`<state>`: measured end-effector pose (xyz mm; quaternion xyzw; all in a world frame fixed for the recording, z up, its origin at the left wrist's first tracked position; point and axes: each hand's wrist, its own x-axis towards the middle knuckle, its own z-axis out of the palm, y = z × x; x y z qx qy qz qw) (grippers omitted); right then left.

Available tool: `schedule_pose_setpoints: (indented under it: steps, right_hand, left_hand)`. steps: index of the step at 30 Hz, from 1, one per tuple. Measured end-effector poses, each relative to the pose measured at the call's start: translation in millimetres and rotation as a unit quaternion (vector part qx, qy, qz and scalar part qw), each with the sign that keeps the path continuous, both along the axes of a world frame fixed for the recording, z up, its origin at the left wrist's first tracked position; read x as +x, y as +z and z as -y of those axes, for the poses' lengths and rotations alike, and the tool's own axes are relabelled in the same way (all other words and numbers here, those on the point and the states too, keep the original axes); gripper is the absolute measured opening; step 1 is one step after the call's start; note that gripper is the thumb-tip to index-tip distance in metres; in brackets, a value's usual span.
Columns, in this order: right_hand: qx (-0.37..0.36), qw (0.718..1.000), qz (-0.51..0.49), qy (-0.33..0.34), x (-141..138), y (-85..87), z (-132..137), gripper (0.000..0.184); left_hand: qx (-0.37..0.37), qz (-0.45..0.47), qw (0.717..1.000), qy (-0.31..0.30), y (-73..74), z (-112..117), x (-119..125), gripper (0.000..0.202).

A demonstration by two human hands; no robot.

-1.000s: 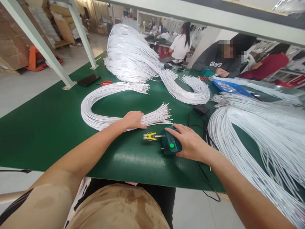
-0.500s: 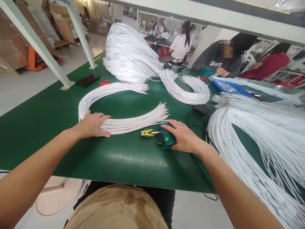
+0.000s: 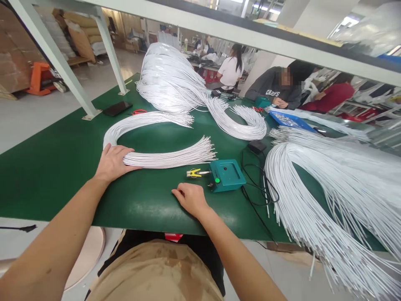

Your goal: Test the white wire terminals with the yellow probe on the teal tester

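Observation:
My left hand (image 3: 114, 162) lies over the curved bundle of white wires (image 3: 166, 160), thumb on the near side and fingers across the top, gripping it near its bend. The bundle's cut ends fan out to the right. My right hand (image 3: 191, 198) is over the green table, its fingers curled closed with nothing visible in them. Just beyond it sits a small teal box-shaped device (image 3: 230, 174) with a green button. A metal rod with a yellow clip (image 3: 194, 172) sticks out of the device's left side, close to the wire ends.
More white wire bundles lie behind (image 3: 171, 79) and at the right (image 3: 300, 188). A black adapter (image 3: 257, 146) and cable sit beside the device. A phone (image 3: 117, 108), red-handled scissors (image 3: 138, 112) and a blue tray (image 3: 293, 121) are farther off. A co-worker (image 3: 275, 88) sits opposite.
My right hand has left the teal device and moved left and toward me, its fingers now curled. My left hand has slid slightly left along the wires. The view has shifted a little.

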<state>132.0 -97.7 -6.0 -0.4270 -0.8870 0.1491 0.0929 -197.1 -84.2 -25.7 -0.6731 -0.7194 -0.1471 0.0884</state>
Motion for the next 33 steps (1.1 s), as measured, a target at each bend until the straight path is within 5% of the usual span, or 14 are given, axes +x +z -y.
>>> schedule_pose_setpoints:
  steps: [17, 33]
  right_hand:
    - [0.109, 0.991, 0.042, -0.062, -5.5, -14.1, 12.0, 0.030]
    - [0.124, 0.988, 0.056, -0.069, -6.2, -15.8, 13.7, 0.031]
  left_hand:
    - [0.045, 0.030, 0.998, -0.025, -12.9, 3.7, -4.3, 0.068]
    - [0.062, 0.043, 0.997, -0.026, -14.0, 7.9, -2.7, 0.065]
